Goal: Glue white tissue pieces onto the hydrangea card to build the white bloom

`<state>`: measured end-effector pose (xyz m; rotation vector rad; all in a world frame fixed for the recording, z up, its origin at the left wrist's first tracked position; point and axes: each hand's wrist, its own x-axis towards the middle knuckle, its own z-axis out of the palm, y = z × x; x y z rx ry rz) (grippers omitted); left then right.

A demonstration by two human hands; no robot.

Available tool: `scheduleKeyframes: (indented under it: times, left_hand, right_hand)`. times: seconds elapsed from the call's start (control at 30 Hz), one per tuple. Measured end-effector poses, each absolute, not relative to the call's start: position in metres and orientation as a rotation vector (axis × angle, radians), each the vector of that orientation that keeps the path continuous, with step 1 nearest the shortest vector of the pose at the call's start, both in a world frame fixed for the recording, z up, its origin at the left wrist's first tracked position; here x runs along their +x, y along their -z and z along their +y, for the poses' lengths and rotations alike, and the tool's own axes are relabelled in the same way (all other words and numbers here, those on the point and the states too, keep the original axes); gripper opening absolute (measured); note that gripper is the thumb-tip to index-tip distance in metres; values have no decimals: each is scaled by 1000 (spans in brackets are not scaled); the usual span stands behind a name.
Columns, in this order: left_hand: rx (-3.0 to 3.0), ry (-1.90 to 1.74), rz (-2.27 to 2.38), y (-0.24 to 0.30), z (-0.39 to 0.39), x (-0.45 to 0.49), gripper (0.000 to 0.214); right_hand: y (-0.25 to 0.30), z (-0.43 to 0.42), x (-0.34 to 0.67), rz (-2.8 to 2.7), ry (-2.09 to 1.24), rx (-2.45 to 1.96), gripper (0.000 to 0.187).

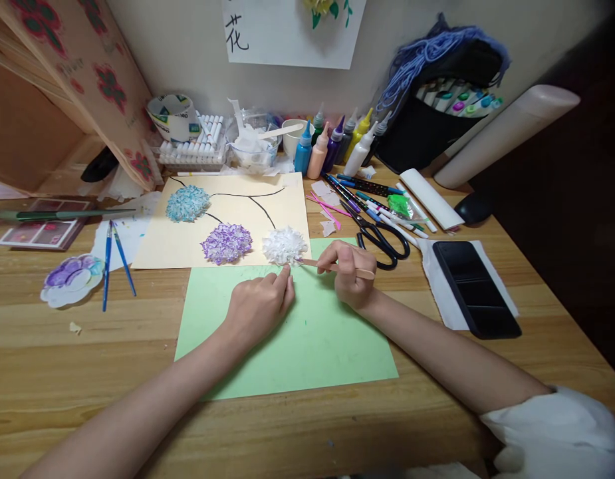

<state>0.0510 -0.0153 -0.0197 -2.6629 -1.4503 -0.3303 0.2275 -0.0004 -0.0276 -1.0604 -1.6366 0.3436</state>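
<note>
A cream sheet (237, 219) lies on the wooden desk with three paper-tuft flowers on it: blue (187, 203), purple (227, 242) and white (284, 245). My left hand (260, 305) rests on a green sheet (307, 339), fingers pinched together at the lower edge of the white flower. My right hand (350, 269) is closed round a thin wooden stick (337, 267) whose tip points at the white flower.
Black scissors (381, 241), pens and markers (371, 199) lie right of the sheets. Paint bottles (332, 143), a bowl (252, 150) and a marker box (197, 143) stand at the back. Blue brushes (112, 263), a palette (70, 279) left; black tray (474, 286) right.
</note>
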Motion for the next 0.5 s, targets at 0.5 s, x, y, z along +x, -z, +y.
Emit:
scheduleKeyframes:
  times: [0.5]
  left_hand:
    - [-2746, 44, -1420, 9, -6, 55, 27]
  right_hand:
    - [27, 2, 225, -1667, -327, -1170, 47]
